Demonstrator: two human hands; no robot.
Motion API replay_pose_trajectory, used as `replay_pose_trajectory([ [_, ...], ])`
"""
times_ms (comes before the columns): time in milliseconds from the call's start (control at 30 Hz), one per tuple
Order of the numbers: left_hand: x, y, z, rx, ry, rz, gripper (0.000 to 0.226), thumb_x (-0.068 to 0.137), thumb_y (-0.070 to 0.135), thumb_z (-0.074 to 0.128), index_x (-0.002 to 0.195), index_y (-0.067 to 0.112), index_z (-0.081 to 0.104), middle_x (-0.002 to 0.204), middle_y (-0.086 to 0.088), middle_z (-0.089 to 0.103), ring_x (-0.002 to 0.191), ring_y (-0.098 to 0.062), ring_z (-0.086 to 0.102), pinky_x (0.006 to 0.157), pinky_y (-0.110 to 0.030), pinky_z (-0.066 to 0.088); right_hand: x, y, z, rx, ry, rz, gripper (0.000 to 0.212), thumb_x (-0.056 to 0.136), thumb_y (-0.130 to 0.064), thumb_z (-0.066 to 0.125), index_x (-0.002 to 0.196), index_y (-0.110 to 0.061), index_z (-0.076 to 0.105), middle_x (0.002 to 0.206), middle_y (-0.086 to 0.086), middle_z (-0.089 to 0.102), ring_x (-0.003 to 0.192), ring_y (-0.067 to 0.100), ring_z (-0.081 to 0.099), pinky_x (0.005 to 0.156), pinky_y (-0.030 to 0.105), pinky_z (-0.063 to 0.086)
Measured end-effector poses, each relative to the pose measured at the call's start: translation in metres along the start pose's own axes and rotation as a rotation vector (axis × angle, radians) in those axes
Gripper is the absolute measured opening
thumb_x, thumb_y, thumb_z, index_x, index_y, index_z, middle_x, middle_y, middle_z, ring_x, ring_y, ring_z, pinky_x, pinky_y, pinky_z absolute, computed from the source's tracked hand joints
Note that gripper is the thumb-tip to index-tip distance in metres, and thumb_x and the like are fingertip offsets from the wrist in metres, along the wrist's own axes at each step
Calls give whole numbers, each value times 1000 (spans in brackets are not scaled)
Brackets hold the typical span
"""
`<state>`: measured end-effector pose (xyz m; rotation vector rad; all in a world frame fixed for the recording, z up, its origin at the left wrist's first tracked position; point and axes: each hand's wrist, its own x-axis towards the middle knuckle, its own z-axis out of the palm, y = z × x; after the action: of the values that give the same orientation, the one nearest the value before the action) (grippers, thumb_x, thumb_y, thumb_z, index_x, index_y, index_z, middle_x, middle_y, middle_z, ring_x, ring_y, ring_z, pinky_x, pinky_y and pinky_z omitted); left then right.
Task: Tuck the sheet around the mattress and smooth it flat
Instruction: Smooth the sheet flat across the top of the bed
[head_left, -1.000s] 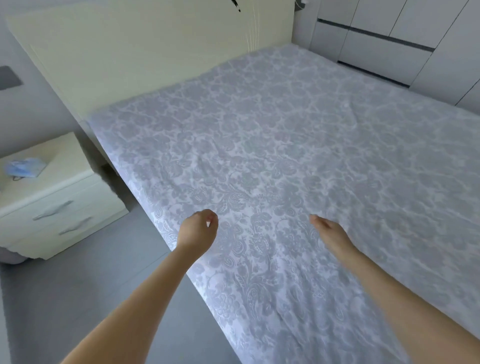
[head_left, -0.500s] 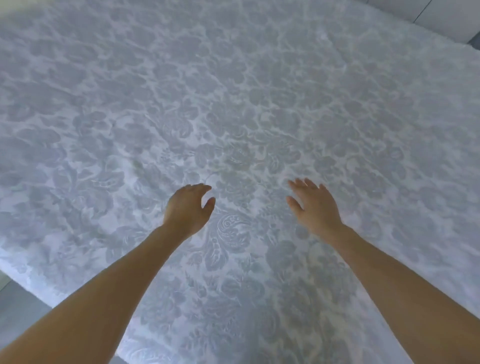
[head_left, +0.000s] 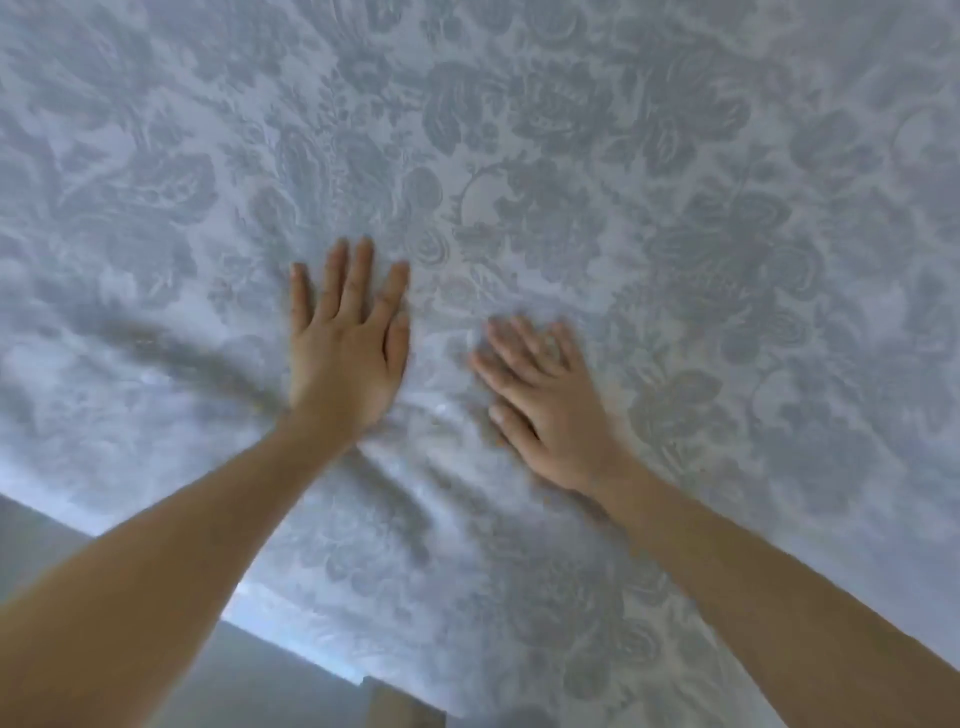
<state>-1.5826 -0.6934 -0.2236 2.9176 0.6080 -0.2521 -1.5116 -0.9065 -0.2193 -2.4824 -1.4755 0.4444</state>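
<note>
On floral sheet (head_left: 571, 156), left hand (head_left: 345, 353) flat, fingers straight, right hand (head_left: 545, 410) flat, fingers spread

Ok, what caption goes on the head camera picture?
Left hand and right hand press flat on the flowery sheet.

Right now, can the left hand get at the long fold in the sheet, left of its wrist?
Probably yes. The left hand lies flat on the sheet, the fold ends beside its wrist, and nothing lies between them.

Head view, downward, seemingly close above sheet (head_left: 623, 156)
</note>
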Motion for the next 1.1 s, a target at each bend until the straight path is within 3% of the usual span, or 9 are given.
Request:
replay_pose_trajectory([
  [133, -76, -10, 0, 74, -141, 50, 56, 97, 40, 12, 150, 23, 15, 158, -12, 11, 146, -28, 6, 117, -53, 1, -96, -75, 24, 113, -190, -220, 47, 100, -33, 31, 145, -21, 38, 155, 1, 26, 147, 23, 11, 114, 57, 15],
  [233, -106, -21, -18, 115, -225, 143, 56, 95, 39, 22, 146, 19, 34, 151, -20, 30, 141, -36, 25, 112, -59, 19, -107, -76, 8, 162, -245, -366, 45, 98, -32, 34, 141, -23, 43, 151, 2, 36, 144, 24, 23, 116, 51, 10],
  [367, -59, -10, -57, 29, -63, 209, 47, 92, 35, 34, 121, 13, 63, 129, -21, 57, 115, -41, 56, 99, -54, 39, -80, -4, -55, 132, -11, -6, 53, 99, -47, 21, 143, -20, 34, 148, 10, 40, 139, 26, 33, 115, 46, 13],
  [533, 33, 93, -52, 16, -7, 299, 51, 97, 42, 31, 143, 21, 39, 149, -21, 33, 139, -43, 25, 112, -58, 16, -54, 119, -87, -98, 96, 602, 73, 86, -59, 15, 148, -24, 28, 154, 11, 29, 143, 29, 25, 114, 52, 12],
  [600, 13, 133, -19, 35, -69, 289, 56, 96, 46, 24, 148, 25, 26, 155, -19, 19, 143, -40, 13, 113, -60, 8, -80, 113, -57, -155, 41, 606, 68, 88, -56, 17, 148, -27, 28, 155, 15, 24, 143, 32, 22, 114, 56, 11],
  [700, -82, 156, 23, 61, -108, 304, 62, 95, 50, 21, 150, 22, 18, 156, -23, 11, 144, -41, 7, 114, -61, 3, -182, 41, -3, -106, 21, 320, 53, 96, -44, 35, 146, -27, 32, 154, 17, 25, 143, 36, 20, 113, 60, 15],
  [867, -181, 146, 13, 125, -219, 431, 60, 93, 45, 28, 144, 15, 36, 147, -26, 33, 138, -43, 28, 108, -60, 24, -324, -9, 14, 120, -200, 34, 48, 101, -41, 28, 146, -25, 34, 155, 7, 28, 145, 25, 20, 117, 49, 12],
  [1000, -137, 188, -21, 18, -70, 312, 44, 88, 33, 37, 107, 5, 66, 108, -21, 66, 92, -42, 64, 73, -50, 52, -331, 48, -35, 272, 79, 259, 44, 99, -30, 32, 134, -11, 52, 136, 9, 55, 124, 23, 53, 106, 40, 38],
  [1100, -84, 252, -33, 7, 95, 374, 48, 91, 34, 37, 119, 5, 61, 122, -23, 61, 108, -44, 58, 87, -52, 48, -305, 116, -78, 111, 236, 523, 55, 95, -37, 28, 142, -11, 40, 146, 14, 42, 134, 31, 41, 110, 50, 31],
])
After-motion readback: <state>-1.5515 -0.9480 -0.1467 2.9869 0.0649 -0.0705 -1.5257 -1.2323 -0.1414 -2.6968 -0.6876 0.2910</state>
